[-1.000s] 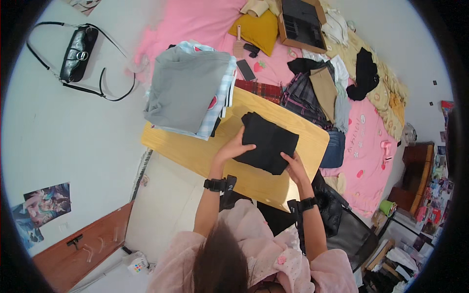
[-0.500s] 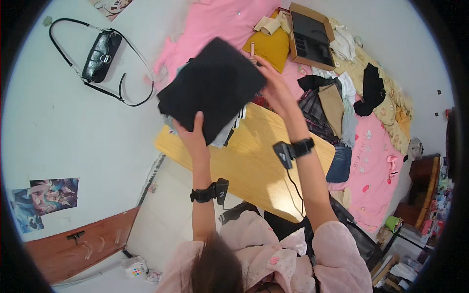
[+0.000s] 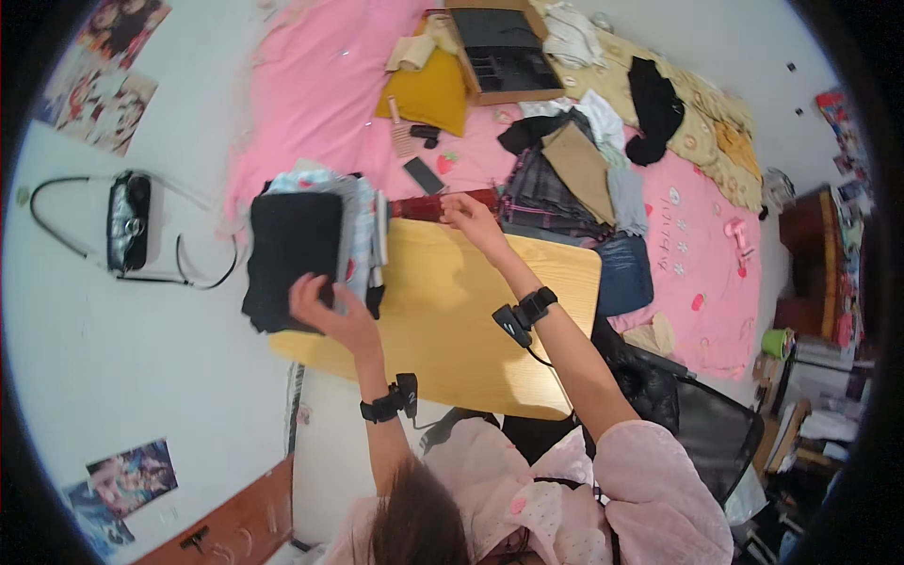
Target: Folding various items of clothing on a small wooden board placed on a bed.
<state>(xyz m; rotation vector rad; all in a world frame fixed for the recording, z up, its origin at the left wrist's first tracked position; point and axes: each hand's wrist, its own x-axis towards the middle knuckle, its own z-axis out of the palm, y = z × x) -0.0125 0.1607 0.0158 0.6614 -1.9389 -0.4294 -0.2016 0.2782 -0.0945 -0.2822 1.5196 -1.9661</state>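
A folded black garment (image 3: 297, 231) lies flat on top of a stack of folded clothes (image 3: 362, 226) at the left end of the wooden table (image 3: 452, 311). Over its near right corner is my left hand (image 3: 334, 313), fingers apart and gripping nothing; whether the fingertips touch the cloth I cannot tell. My right hand (image 3: 474, 226) hovers by the table's far edge, empty, its fingers loosely bent and apart. Closest to it is a dark red piece of cloth (image 3: 424, 207) on the bed side. Each wrist wears a black strap with a small device.
Beyond the table, the pink bed (image 3: 311, 85) holds a phone (image 3: 424, 175), a comb (image 3: 402, 139), a mustard cushion (image 3: 433, 89) and an open cardboard box (image 3: 504, 83). More folded clothes (image 3: 556, 193) lie right of these. A black handbag (image 3: 129, 221) hangs on the left wall.
The folded black garment, held in both hands before, now rests on the stack. Both hands have let go, and the right has drawn away from it. The view has shifted.
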